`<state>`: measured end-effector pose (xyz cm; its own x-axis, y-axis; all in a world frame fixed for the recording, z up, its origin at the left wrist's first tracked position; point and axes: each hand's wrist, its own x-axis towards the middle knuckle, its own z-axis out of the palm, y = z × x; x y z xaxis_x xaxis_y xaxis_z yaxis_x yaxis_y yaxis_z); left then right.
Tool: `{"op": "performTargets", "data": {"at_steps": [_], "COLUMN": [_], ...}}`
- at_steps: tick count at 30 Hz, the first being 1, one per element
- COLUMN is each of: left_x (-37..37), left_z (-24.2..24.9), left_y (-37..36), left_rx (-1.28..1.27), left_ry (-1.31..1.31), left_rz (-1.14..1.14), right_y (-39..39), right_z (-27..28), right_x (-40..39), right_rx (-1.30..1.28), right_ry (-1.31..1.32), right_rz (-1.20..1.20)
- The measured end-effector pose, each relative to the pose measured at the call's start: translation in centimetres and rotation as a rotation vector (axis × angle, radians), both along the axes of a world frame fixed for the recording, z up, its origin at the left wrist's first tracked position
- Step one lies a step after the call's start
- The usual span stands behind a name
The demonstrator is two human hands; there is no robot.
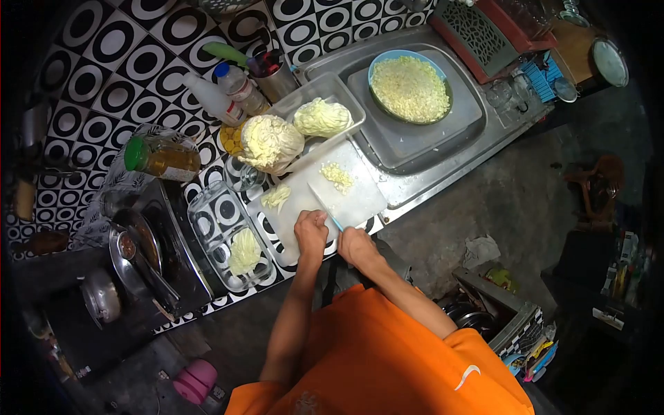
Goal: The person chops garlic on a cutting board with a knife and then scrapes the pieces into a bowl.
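Note:
My right hand (356, 247) is closed round the light-blue handle of a knife (322, 199), whose blade points away from me across a white cutting board (294, 221). Just left of the blade, my left hand (311, 230) is curled closed at the board's near edge; whatever its fingers may hold is hidden. Beyond the knife, to the right, lies a small heap of chopped cabbage (337, 176). A few pieces of cabbage leaf (277, 196) rest at the board's left side.
Whole cabbages (323, 118) sit at a clear plastic tub (356, 104) behind the board. A blue bowl (374, 63) full of chopped cabbage stands in the sink (415, 162). Left are a glass dish (220, 275) with a cabbage leaf, a green-lidded jar (169, 160) and a stove (190, 256).

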<state>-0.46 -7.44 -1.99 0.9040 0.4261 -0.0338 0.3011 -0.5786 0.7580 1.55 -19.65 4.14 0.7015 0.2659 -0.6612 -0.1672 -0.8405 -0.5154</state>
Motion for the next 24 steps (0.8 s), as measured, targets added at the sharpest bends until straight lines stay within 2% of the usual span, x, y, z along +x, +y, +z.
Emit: {"op": "performTargets", "data": {"at_steps": [5, 11, 13, 16, 19, 20, 24], "left_x": [0.0, -0.1, -0.1, -0.2, -0.4, -0.3, -0.4], "left_z": [0.0, -0.3, -0.5, -0.3, -0.1, -0.3, -0.6], "left_y": [-0.3, -0.8, -1.0, -1.4, -2.2, -2.5, -3.4], "left_rx": [-0.008, 0.023, 0.046, 0.084, 0.118, 0.132, 0.099], "left_ry": [0.007, -0.017, -0.039, -0.055, -0.079, -0.096, -0.087], "left_rz": [0.033, 0.088, 0.096, 0.103, 0.142, 0.175, 0.241], "right_y": [-0.9, -1.5, -2.1, -1.4, -1.7, -2.0, -2.8], "right_z": [-3.0, -1.9, -2.6, -3.7, -1.9, -0.8, -2.7], "right_x": [-1.6, -1.3, -2.0, -0.3, 0.4, 0.3, 0.0], "right_rx": [0.017, 0.031, 0.054, 0.08, 0.117, 0.022, 0.028], "right_ry": [-0.075, -0.054, -0.18, -0.086, -0.053, 0.011, -0.037], "right_rz": [-0.054, 0.029, -0.046, 0.021, 0.11, 0.079, 0.091]}}
